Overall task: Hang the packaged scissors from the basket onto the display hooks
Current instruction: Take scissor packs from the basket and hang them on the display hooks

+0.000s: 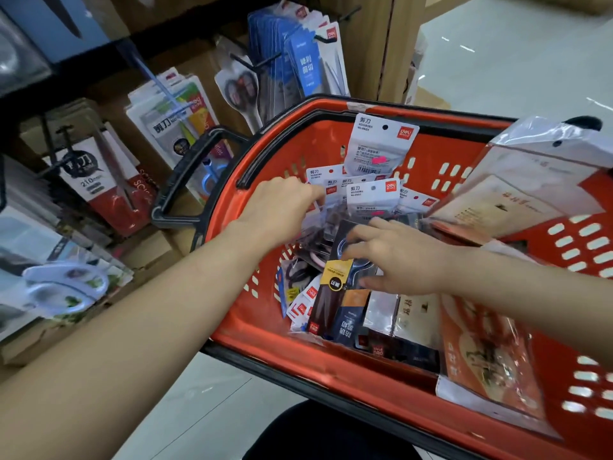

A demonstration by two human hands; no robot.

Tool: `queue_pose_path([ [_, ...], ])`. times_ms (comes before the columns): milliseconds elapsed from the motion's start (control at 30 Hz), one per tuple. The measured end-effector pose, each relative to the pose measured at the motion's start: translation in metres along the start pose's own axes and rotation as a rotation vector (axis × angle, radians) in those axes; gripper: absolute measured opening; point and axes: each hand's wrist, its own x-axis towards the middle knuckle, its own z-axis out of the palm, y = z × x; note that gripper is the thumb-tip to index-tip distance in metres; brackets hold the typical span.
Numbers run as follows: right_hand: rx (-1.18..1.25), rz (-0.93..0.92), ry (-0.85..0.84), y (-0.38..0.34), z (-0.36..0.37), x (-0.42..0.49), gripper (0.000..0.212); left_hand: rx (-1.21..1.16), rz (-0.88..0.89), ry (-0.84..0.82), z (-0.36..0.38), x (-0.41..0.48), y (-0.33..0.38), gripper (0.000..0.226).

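A red shopping basket (335,370) with a black rim holds several packaged scissors. White packs (373,195) with red logos stand at its far side, one of them (381,144) taller than the rest. My left hand (282,210) reaches into the basket, fingers curled down among the white packs; what they hold is hidden. My right hand (394,257) grips a dark pack with a yellow label (338,277) lying on the pile. Display hooks (255,63) jut from the shelf wall above the basket, carrying blue packs (303,66) and a clear scissor pack (240,91).
More hanging scissor packs (179,127) and a red and black one (109,180) fill the shelf at left. Loose white-handled scissors (63,287) lie at the lower left. Large bagged items (520,190) lean on the basket's right side. The black handle (195,171) hangs outward.
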Motion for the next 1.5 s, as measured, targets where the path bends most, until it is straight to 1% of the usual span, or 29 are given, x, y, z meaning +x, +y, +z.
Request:
queue_pose_path([
  [100, -0.032, -0.031, -0.062, -0.001, -0.019, 0.024, 0.054, 0.015, -0.013, 0.030, -0.002, 0.001, -0.001, 0.044],
  [200, -0.034, -0.045, -0.211, 0.010, -0.036, 0.056, 0.069, 0.072, -0.002, 0.069, -0.004, 0.001, -0.002, 0.041],
  [300, -0.026, -0.015, -0.332, 0.022, -0.020, 0.077, 0.088, 0.118, -0.021, 0.073, -0.006, 0.001, -0.005, 0.037],
  [367, -0.051, 0.006, -0.366, 0.025, 0.004, 0.075, 0.089, 0.109, -0.031, 0.073, -0.005, 0.002, -0.006, 0.036],
  [433, -0.058, 0.018, -0.300, 0.030, 0.023, 0.065, 0.081, 0.092, -0.027, 0.077, -0.004, 0.003, -0.008, 0.035],
  [533, 0.089, 0.034, -0.159, 0.044, 0.038, 0.041, 0.068, 0.065, -0.021, 0.085, -0.003, 0.004, -0.010, 0.035],
  [633, 0.172, 0.042, -0.113, 0.052, 0.046, 0.025, 0.063, 0.014, 0.001, 0.073, -0.006, 0.003, -0.007, 0.027],
  [667, 0.189, 0.048, -0.109, 0.053, 0.046, 0.024, 0.060, -0.038, 0.030, 0.034, -0.006, 0.002, -0.006, 0.019],
  [700, 0.206, 0.054, -0.104, 0.052, 0.045, 0.023, 0.058, -0.119, 0.063, -0.050, -0.004, 0.000, -0.007, 0.011],
  [733, 0.227, 0.060, -0.098, 0.052, 0.044, 0.023, 0.056, -0.217, 0.088, -0.177, -0.002, -0.002, -0.008, 0.008],
  [767, 0.255, 0.070, -0.089, 0.051, 0.043, 0.023, 0.055, -0.297, 0.107, -0.324, 0.000, -0.005, -0.008, 0.013],
  [800, 0.298, 0.089, -0.071, 0.051, 0.043, 0.023, 0.056, -0.329, 0.120, -0.459, 0.002, -0.008, -0.009, 0.024],
  [833, 0.360, 0.112, -0.037, 0.050, 0.043, 0.023, 0.059, -0.327, 0.128, -0.543, 0.004, -0.010, -0.009, 0.034],
  [867, 0.431, 0.137, 0.008, 0.048, 0.043, 0.022, 0.065, -0.314, 0.126, -0.548, 0.005, -0.010, -0.009, 0.039],
  [900, 0.491, 0.152, 0.053, 0.045, 0.043, 0.022, 0.073, -0.308, 0.120, -0.490, 0.003, -0.009, -0.009, 0.040],
  [967, 0.545, 0.148, 0.110, 0.038, 0.044, 0.025, 0.086, -0.235, 0.124, -0.287, -0.001, -0.007, -0.008, 0.040],
  [1000, 0.548, 0.143, 0.115, 0.035, 0.046, 0.028, 0.089, -0.180, 0.129, -0.196, -0.001, -0.006, -0.007, 0.045],
  [1033, 0.541, 0.147, 0.110, 0.034, 0.047, 0.032, 0.092, -0.133, 0.130, -0.129, 0.000, -0.005, -0.007, 0.055],
  [1100, 0.483, 0.176, 0.119, 0.033, 0.048, 0.036, 0.097, -0.077, 0.102, -0.081, 0.000, -0.001, -0.006, 0.080],
  [1133, 0.431, 0.190, 0.149, 0.034, 0.047, 0.036, 0.099, -0.059, 0.075, -0.095, 0.000, 0.001, -0.004, 0.088],
  [1167, 0.376, 0.200, 0.195, 0.036, 0.046, 0.036, 0.100, -0.041, 0.051, -0.129, 0.001, 0.003, -0.002, 0.091],
  [1233, 0.319, 0.216, 0.275, 0.040, 0.043, 0.034, 0.100, 0.012, 0.029, -0.199, 0.005, 0.009, 0.000, 0.087],
  [1300, 0.308, 0.232, 0.309, 0.042, 0.041, 0.034, 0.100, 0.058, 0.009, -0.221, 0.010, 0.011, -0.001, 0.073],
  [1333, 0.305, 0.237, 0.311, 0.043, 0.041, 0.035, 0.101, 0.043, 0.012, -0.203, 0.011, 0.012, -0.001, 0.060],
  [1400, 0.307, 0.235, 0.294, 0.045, 0.039, 0.037, 0.102, 0.020, -0.001, -0.161, 0.012, 0.010, -0.001, 0.022],
  [1433, 0.323, 0.233, 0.281, 0.046, 0.037, 0.037, 0.101, 0.012, -0.019, -0.161, 0.011, 0.008, 0.000, 0.014],
  [1500, 0.397, 0.221, 0.267, 0.049, 0.035, 0.040, 0.100, -0.017, -0.041, -0.162, 0.010, 0.007, 0.002, 0.027],
])
